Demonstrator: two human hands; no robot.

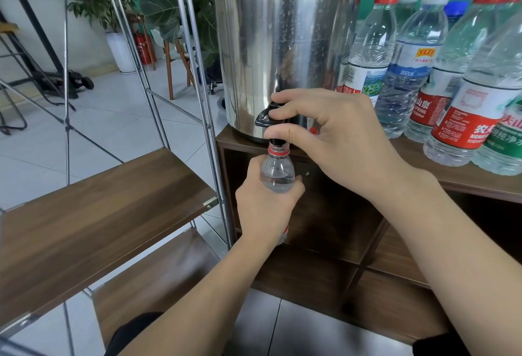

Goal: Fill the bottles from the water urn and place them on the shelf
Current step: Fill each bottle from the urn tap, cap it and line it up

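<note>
Clearly mid-fill: first half of the task in hand, bottle under the tap, shelf placement not yet begun.

Far left and near: wooden shelf (107, 208) on a steel frame, boards bare where visible, waiting for filled bottles.

Centre, below the tap: left hand (265, 208) wrapped round the body of a clear plastic bottle (278, 172), fingers curled about it, forearm rising from the lower left. Bottle upright, uncapped, red neck ring just beneath the spout, mouth touching or all but touching it; cannot tell which. Water visible in the shoulder of the bottle, so apparently close to full.

Above, behind: stainless water urn (282, 44), beaded with droplets, standing on the dark wooden table (466, 174).

Just right of centre: right hand (333, 135) on the black tap lever (265, 115), index finger over the top, thumb under near the spout, pinching it; remaining fingers loosely bent. Wrist level, forearm coming in from the lower right. Whether water is running: not discernible.

Right, on the table beside the urn: a row of capped bottles (452, 87), red, white and blue caps, standing close together.

Next move, by judgement: release the lever before overflow, draw the bottle down and clear of the spout without tilting, cap it if a cap is to hand (none seen), then carry it left to the shelf. Likely risk: a squeeze of the thin, full bottle spilling water over the neck.
</note>
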